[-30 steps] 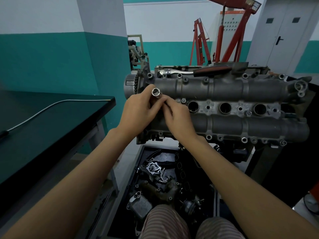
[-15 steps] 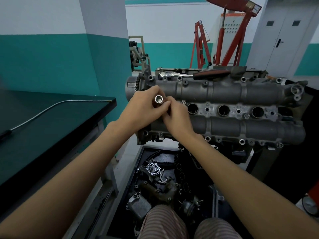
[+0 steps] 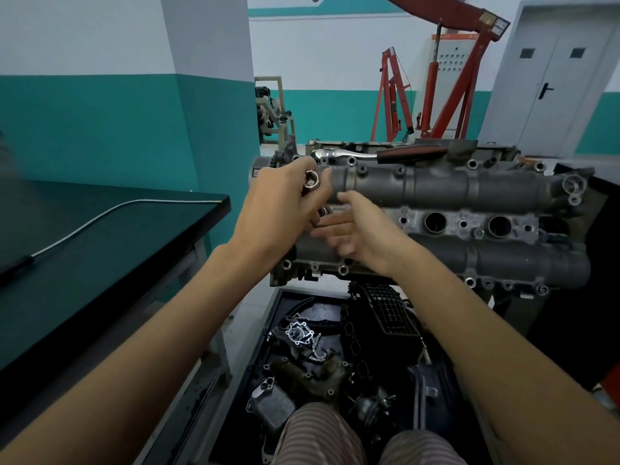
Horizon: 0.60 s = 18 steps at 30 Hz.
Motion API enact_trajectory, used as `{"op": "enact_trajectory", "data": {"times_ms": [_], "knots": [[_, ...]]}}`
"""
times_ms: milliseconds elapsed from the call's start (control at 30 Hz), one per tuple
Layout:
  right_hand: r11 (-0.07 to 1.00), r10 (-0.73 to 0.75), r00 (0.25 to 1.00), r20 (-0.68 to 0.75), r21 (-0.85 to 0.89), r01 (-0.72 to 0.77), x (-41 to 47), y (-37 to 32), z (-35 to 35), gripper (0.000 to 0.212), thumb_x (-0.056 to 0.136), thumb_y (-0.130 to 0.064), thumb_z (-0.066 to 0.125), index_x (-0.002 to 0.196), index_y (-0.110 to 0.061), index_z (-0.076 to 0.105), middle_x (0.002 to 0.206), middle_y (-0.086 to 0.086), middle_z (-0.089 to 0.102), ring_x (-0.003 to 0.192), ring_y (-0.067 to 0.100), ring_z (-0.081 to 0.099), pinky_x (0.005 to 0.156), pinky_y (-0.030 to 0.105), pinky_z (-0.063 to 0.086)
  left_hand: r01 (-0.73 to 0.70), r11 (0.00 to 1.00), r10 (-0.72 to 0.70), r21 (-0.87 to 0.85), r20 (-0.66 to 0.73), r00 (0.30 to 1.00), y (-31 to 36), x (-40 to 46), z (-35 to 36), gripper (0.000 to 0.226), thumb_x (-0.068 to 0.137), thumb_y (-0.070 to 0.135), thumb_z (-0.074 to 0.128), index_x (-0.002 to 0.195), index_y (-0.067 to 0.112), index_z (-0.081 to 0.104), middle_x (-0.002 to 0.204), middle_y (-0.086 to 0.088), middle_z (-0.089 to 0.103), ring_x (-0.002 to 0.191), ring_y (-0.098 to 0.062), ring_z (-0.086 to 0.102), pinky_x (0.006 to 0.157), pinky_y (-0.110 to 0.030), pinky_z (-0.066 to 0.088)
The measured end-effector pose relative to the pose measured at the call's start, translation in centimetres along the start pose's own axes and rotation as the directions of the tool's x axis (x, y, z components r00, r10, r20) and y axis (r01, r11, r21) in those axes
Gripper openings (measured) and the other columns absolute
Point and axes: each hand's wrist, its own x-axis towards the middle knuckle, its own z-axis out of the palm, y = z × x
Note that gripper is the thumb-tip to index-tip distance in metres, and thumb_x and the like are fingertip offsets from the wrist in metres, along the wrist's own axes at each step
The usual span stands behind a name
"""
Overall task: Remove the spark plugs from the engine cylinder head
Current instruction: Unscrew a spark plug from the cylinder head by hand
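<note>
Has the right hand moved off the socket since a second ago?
Yes. The right hand has let go of the socket and slid right along the cylinder head, fingers now spread. The left hand grips the socket alone.

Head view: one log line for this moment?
left hand: holds socket | right hand: open, blurred | ratchet: on head
</note>
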Motion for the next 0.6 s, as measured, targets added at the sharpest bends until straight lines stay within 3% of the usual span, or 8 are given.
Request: {"op": "enact_trajectory", "data": {"times_ms": [67,167,300,433,500,567,600], "knots": [[0.949,0.152,0.968,0.198,0.244,-0.199,-0.1,-0.8,0.9,0.042,0.099,-0.036,0.041,0.113,0.003,0.049,0.077,0.014,0.061,0.048,0.015,0.057,0.040,0.020,0.045,-0.038,0.999,0.038,0.000,-0.031,0.999,0.6,-0.3,-0.6,0.030,0.094,0.031,0.053,0.070,0.013,0.052,0.050,0.001,0.061,0.045,-0.008,0.060,0.052,-0.035,0.052],[0.882,0.158,0.911,0.380,0.360,-0.303,-0.4,-1.6,1.9,0.027,0.100,-0.022,0.038,0.088,-0.002,0.053,0.055,0.006,0.059,0.044,0.014,0.055,0.044,0.021,0.048,-0.105,0.994,0.106,0.033,-0.053,0.993,1.4,-1.0,-1.3,0.027,0.092,0.029,0.057,0.072,0.011,0.056,0.050,0.002,0.054,0.045,-0.010,0.052,0.050,-0.026,0.045],[0.883,0.139,0.932,0.334,0.384,-0.270,-0.5,-2.1,3.0,0.032,0.098,-0.009,0.037,0.069,-0.005,0.049,0.049,0.004,0.056,0.040,0.014,0.055,0.038,0.021,0.043,-0.208,0.976,0.213,0.068,-0.076,0.974,2.6,-2.0,-1.3,0.035,0.088,0.033,0.059,0.068,0.006,0.053,0.048,-0.003,0.051,0.045,-0.020,0.045,0.048,-0.033,0.037],[0.890,0.095,0.971,0.220,0.418,-0.182,-0.6,-1.5,2.4,0.037,0.099,-0.006,0.023,0.066,-0.008,0.041,0.038,0.002,0.050,0.042,0.013,0.050,0.044,0.022,0.043,-0.250,0.958,0.261,-0.143,0.062,0.963,2.2,-2.3,-1.6,0.043,0.083,0.047,0.054,0.081,0.005,0.063,0.057,-0.003,0.062,0.054,-0.012,0.059,0.052,-0.024,0.047],[0.823,0.142,0.952,0.271,0.502,-0.266,-0.6,-0.9,1.9,0.032,0.098,-0.006,0.026,0.070,-0.006,0.042,0.047,0.004,0.047,0.038,0.012,0.046,0.040,0.020,0.040,-0.102,0.958,0.127,-0.269,0.077,0.989,1.4,-2.7,-1.2,0.046,0.088,0.047,0.041,0.088,0.008,0.064,0.063,0.001,0.065,0.059,-0.008,0.062,0.056,-0.021,0.047],[0.686,0.194,0.909,0.369,0.611,-0.395,-0.2,-0.4,1.7,0.021,0.098,-0.012,0.028,0.083,-0.005,0.041,0.063,0.000,0.038,0.033,0.008,0.038,0.033,0.015,0.033,0.188,0.912,-0.178,-0.365,0.060,0.982,0.3,-2.6,-0.6,0.047,0.096,0.044,0.032,0.091,0.010,0.062,0.068,-0.001,0.067,0.065,-0.010,0.063,0.059,-0.021,0.046],[0.625,0.201,0.895,0.398,0.652,-0.430,-0.1,-0.1,1.6,0.020,0.098,-0.016,0.028,0.088,-0.005,0.041,0.066,-0.002,0.035,0.029,0.007,0.035,0.030,0.014,0.030,0.342,0.855,-0.331,-0.389,0.097,0.939,-0.4,-2.2,-0.2,0.042,0.099,0.039,0.032,0.094,0.009,0.061,0.072,-0.002,0.067,0.068,-0.012,0.064,0.061,-0.023,0.047]]}}
